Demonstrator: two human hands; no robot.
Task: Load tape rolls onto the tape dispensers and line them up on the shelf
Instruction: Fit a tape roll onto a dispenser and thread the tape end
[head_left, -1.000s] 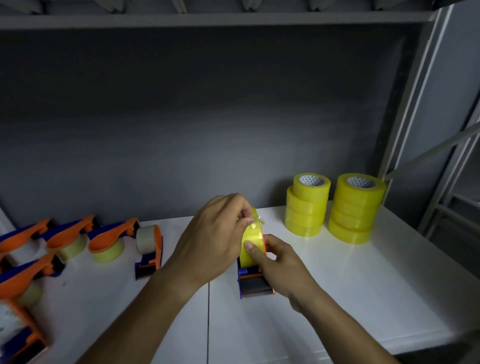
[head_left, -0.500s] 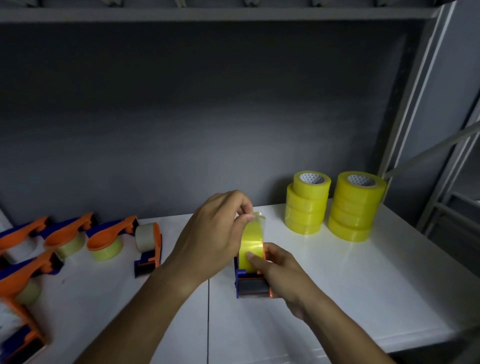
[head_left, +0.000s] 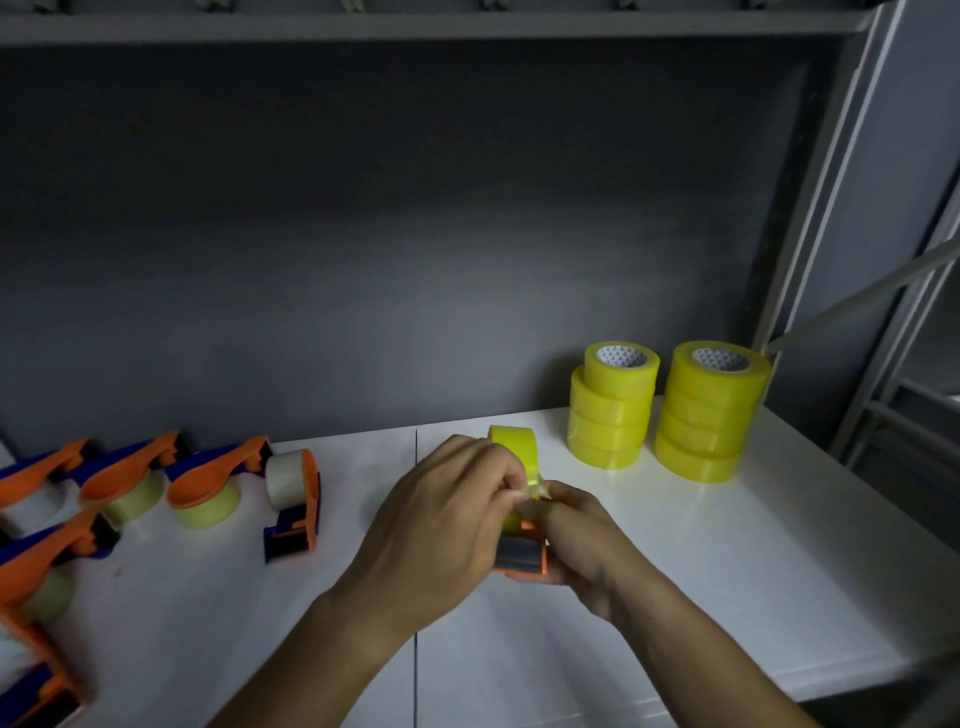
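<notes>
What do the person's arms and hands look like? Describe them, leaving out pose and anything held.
Both forearms are bare, with no sleeves in view. The left hand and right hand wear no gloves; no rings, watch or wristband are visible. Dim light hides finer detail.

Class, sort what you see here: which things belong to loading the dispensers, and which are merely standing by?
In use: left hand, right hand, dispenser, yellow tape roll.
Standing by: two roll stacks, loaded dispensers, shelf.
</notes>
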